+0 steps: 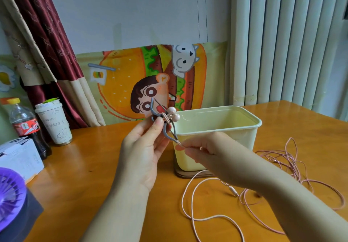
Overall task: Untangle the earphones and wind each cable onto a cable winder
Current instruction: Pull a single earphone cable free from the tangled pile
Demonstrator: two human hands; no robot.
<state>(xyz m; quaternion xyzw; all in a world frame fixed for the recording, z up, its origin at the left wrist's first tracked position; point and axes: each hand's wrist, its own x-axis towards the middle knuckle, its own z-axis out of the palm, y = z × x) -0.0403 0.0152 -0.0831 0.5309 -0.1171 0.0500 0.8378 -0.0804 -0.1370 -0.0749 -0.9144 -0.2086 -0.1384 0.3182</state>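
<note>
My left hand (145,147) pinches a grey cable winder (155,111) and holds it upright above the table. Two pink earbuds (173,113) stick out at its right side, with a few turns of pink cable across its middle. My right hand (207,153) pinches the pink cable (178,142) just below the winder's lower end. The remaining pink cable (194,209) trails down onto the wooden table (79,181), looping under my right forearm, and lies in a loose tangle (288,159) at the right.
A pale yellow plastic bin (226,129) stands on a wooden base right behind my hands. At the left are a cola bottle (24,123), a paper cup (53,123), a white box (18,157) and a purple fan (11,194).
</note>
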